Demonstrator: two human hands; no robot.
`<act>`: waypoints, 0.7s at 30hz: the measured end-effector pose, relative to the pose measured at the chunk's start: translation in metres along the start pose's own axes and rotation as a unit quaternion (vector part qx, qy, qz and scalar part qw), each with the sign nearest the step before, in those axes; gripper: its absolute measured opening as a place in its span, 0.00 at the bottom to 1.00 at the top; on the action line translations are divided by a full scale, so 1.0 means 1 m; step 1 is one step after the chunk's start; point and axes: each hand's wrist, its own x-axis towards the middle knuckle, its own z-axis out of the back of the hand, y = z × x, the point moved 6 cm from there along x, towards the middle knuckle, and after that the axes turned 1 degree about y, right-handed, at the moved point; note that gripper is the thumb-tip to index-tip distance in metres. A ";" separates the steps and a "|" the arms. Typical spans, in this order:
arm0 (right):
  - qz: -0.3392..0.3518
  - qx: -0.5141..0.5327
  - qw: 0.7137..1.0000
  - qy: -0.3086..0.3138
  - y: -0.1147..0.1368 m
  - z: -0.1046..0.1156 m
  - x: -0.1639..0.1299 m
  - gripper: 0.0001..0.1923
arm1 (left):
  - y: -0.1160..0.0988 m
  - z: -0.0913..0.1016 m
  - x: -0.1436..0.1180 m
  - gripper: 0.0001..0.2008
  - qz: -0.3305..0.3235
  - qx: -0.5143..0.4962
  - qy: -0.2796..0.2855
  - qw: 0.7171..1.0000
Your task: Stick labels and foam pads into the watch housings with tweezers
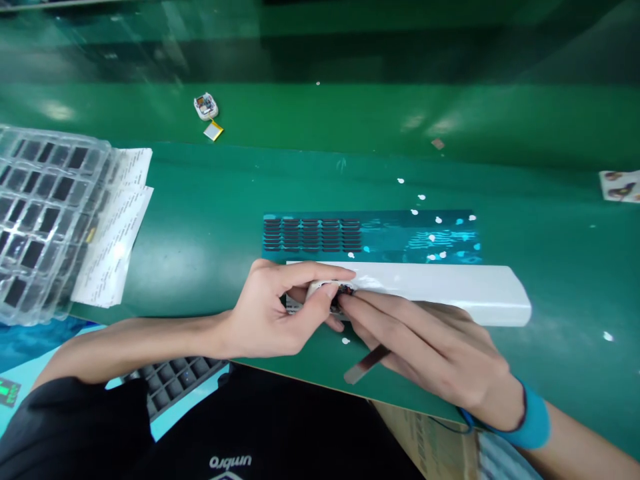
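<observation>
My left hand is closed around a small white device housing, thumb and forefinger at its near and far sides. Dark electronic parts and some coloured wires show in its open face. My right hand has its fingertips pressed together at that open face. From under its fingers sticks a flat metal tool, like the back end of tweezers; its other end is hidden. Behind and below the hands lies a long white glossy block. A blue band with a cord circles my right wrist.
A blue film sheet bears rows of dark strips, with small white stickers scattered around. At left stand stacked clear trays beside printed white sheets. Further back sits another open device wired to a battery. A dark compartment tray is near my body.
</observation>
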 end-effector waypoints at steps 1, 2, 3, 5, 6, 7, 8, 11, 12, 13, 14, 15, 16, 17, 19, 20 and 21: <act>-0.019 0.008 1.000 0.019 -0.002 -0.001 0.002 0.14 | -0.001 0.000 0.001 0.10 -0.003 -0.001 -0.002 1.000; -0.046 0.020 0.998 0.035 -0.005 -0.002 0.004 0.15 | -0.001 0.001 0.002 0.10 -0.006 0.001 -0.004 1.000; -0.077 0.037 0.995 0.043 -0.009 -0.001 0.006 0.18 | -0.002 0.002 0.003 0.09 -0.009 0.006 -0.007 1.000; -0.126 0.080 0.988 0.024 -0.014 0.002 0.012 0.21 | -0.003 0.004 0.005 0.08 -0.021 0.020 -0.014 0.999; -0.141 0.097 0.985 0.001 -0.016 0.004 0.015 0.20 | -0.004 0.006 0.006 0.08 -0.028 0.027 -0.018 0.999; -0.153 0.108 0.982 -0.009 -0.017 0.005 0.017 0.18 | -0.005 0.006 0.006 0.08 -0.033 0.032 -0.019 0.999; -0.162 0.113 0.980 -0.015 -0.018 0.004 0.019 0.17 | -0.005 0.006 0.006 0.07 -0.036 0.035 -0.018 0.999; -0.175 0.122 0.976 -0.043 -0.020 0.002 0.023 0.16 | -0.004 0.003 0.006 0.08 -0.019 0.025 0.009 0.999; -0.174 0.126 0.975 -0.054 -0.020 0.002 0.023 0.16 | -0.004 0.001 0.006 0.08 -0.009 0.015 0.022 1.000; -0.169 0.129 0.975 -0.064 -0.019 0.002 0.024 0.16 | -0.004 0.000 0.005 0.08 0.002 0.003 0.035 0.999; -0.164 0.127 0.976 -0.068 -0.018 0.003 0.024 0.17 | -0.004 -0.002 0.005 0.08 0.013 -0.011 0.046 0.999; -0.157 0.121 0.978 -0.068 -0.017 0.003 0.023 0.17 | -0.003 -0.002 0.005 0.08 0.024 -0.023 0.053 0.998; -0.149 0.111 0.981 -0.062 -0.016 0.003 0.022 0.18 | -0.002 -0.003 0.006 0.07 0.035 -0.036 0.057 0.997; -0.140 0.098 0.984 -0.054 -0.015 0.003 0.021 0.18 | -0.001 -0.003 0.006 0.07 0.046 -0.050 0.060 0.996; -0.122 0.069 0.990 -0.031 -0.013 0.003 0.018 0.21 | 0.003 -0.004 0.007 0.06 0.070 -0.085 0.068 0.992; -0.117 0.056 0.991 -0.021 -0.013 0.003 0.016 0.23 | 0.005 -0.005 0.007 0.06 0.082 -0.103 0.073 0.989; -0.112 0.046 0.993 -0.011 -0.014 0.003 0.015 0.24 | 0.007 -0.005 0.007 0.06 0.093 -0.120 0.079 0.985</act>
